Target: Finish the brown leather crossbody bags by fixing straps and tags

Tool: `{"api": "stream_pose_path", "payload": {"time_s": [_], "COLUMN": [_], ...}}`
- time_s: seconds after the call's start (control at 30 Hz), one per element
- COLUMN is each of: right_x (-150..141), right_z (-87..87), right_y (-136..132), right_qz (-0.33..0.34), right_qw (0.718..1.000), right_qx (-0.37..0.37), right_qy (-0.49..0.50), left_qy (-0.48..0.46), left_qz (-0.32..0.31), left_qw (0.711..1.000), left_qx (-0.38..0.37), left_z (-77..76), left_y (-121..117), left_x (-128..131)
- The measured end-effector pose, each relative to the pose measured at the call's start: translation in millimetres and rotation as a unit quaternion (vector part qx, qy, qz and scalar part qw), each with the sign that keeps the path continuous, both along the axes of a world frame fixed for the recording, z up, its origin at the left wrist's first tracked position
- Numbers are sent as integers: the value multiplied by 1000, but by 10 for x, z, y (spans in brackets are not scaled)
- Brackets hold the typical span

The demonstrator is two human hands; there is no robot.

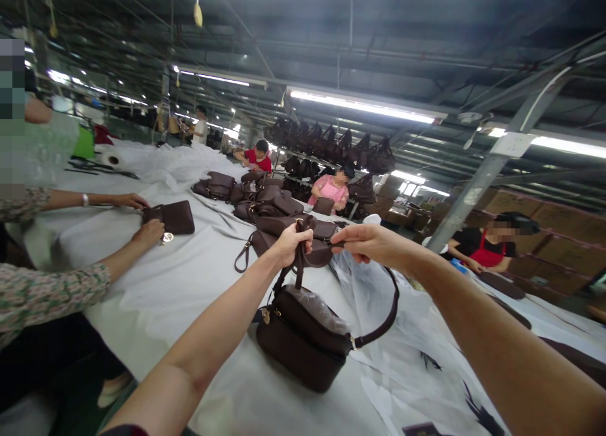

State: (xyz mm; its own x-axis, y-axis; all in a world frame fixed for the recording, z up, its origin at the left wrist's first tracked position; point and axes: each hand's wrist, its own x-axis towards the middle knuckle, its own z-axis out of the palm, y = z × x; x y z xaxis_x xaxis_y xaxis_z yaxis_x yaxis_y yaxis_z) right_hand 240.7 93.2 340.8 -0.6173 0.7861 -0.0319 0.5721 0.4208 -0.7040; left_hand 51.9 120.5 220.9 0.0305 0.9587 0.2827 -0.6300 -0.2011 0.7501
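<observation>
A dark brown handbag sits on the white-covered table in front of me, its top open and clear plastic showing inside. Above it, my left hand is closed around the bag's strap, near a small metal buckle. To the right, my right hand pinches a dark strap end between thumb and fingers. From the bag's right-hand ring the strap curves up behind that hand, so I cannot see its whole run. Gold-coloured zip pulls hang at the bag's left end.
Several brown bags are heaped farther up the table. At left, a co-worker's hands hold a brown pouch. Other people work beyond. Black strips lie at lower right; a metal post slants up at right.
</observation>
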Motion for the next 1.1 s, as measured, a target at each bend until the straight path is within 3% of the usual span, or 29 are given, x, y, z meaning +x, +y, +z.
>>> {"api": "stream_pose_path", "payload": {"time_s": [0.1,0.33,0.5,0.6,0.8,0.97,1.1], "right_x": [25,-86,-201,-206,-48,45,-20], "right_z": [15,-41,-93,-140,-270,-397,-429], "right_y": [20,-112,-130,-99,-100,-100,-46], "right_qz": [-16,19,-11,-18,-16,1,7], "right_qw": [999,999,1000,999,996,994,998], "right_qx": [15,-26,-28,-36,-66,-99,-58], "right_qy": [27,-10,-5,-1,-63,-35,-13], "left_qy": [-13,-7,7,19,-7,12,64], "left_qz": [-9,-59,-103,-87,21,-55,-46], "left_qw": [1000,998,994,995,999,996,994], "left_qx": [-22,31,40,44,27,65,79], "left_z": [-16,0,-8,-40,-39,24,20], "left_y": [0,-37,-103,-107,-27,-86,-132], "left_x": [13,137,244,295,222,183,294]}}
